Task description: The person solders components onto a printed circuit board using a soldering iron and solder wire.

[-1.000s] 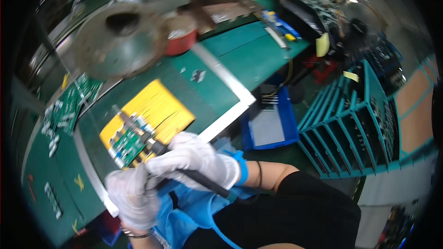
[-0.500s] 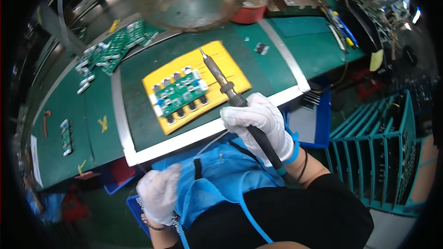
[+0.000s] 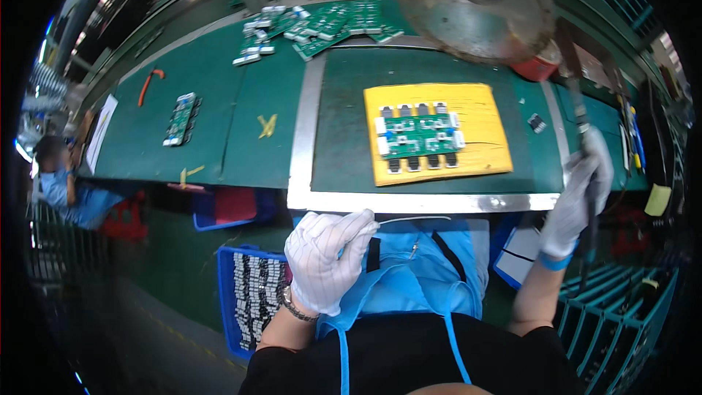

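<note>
My left hand [image 3: 325, 260], in a striped white glove, is closed in a pinch on a thin pale wire [image 3: 415, 219], which looks like solder and sticks out to the right. Over the table's right end, my gloved right hand [image 3: 585, 183] is wrapped round a soldering iron [image 3: 578, 110] that points away from me; motion blurs it. Between my hands and farther off, a green circuit board [image 3: 420, 145] with white connectors and black parts along its edges lies on a yellow pad [image 3: 486, 164]. Neither hand touches the board.
Green circuit boards [image 3: 336, 22] are heaped at the back. One populated board [image 3: 179, 121] and orange-handled pliers [image 3: 148, 86] lie left. A round metal hood [image 3: 504, 25] overhangs the back right. Below the table's metal edge [image 3: 439, 202] stands a blue bin [image 3: 228, 300] of small parts.
The view has swung left. My right hand has carried the soldering iron right, away from the circuit board. My left hand has come up toward the table edge, with the wire now plainly showing.
</note>
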The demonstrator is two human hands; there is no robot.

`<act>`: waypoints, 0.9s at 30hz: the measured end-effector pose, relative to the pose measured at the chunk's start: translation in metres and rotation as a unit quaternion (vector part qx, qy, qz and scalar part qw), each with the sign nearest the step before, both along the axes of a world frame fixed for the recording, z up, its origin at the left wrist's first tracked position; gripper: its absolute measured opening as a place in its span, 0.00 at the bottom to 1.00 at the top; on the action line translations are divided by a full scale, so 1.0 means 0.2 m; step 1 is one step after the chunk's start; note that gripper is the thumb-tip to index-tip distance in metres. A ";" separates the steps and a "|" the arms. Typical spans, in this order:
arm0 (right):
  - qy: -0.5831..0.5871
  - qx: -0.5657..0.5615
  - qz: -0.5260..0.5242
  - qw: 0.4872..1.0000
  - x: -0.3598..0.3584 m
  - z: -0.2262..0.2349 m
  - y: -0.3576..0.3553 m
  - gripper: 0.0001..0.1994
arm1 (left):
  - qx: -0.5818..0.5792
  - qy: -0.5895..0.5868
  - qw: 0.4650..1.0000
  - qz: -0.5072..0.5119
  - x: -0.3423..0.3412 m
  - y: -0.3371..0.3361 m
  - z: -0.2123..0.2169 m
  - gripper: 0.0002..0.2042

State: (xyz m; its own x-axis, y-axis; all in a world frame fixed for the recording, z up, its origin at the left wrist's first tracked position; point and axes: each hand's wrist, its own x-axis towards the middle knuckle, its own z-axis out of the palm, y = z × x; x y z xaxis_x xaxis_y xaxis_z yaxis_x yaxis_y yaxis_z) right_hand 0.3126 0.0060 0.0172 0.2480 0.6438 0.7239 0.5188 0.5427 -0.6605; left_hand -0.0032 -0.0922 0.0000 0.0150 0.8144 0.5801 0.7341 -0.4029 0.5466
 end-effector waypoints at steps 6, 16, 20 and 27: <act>-0.335 0.006 0.033 0.942 0.16 0.16 0.48 0.11 | 0.030 0.044 0.992 0.117 0.02 0.05 0.07 0.13; 0.121 -0.062 -0.002 0.991 -0.07 -0.09 0.09 0.17 | 0.059 0.048 0.992 0.103 -0.03 0.10 -0.02 0.20; 0.158 -0.090 0.123 0.976 -0.23 -0.11 -0.05 0.22 | 0.064 0.060 0.990 0.106 0.00 0.14 -0.03 0.21; 0.133 -0.187 0.104 0.968 -0.36 -0.06 -0.09 0.11 | 0.051 0.067 0.990 0.109 0.01 0.17 -0.03 0.21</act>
State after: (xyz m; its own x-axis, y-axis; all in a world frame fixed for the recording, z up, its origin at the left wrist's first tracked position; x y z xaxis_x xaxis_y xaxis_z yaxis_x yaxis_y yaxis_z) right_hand 0.2413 -0.0122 0.0044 0.2301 0.9047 0.3585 0.2089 0.3138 -0.9262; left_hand -0.0009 -0.0587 -0.0068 -0.0724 0.7434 0.6649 0.8727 -0.2756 0.4031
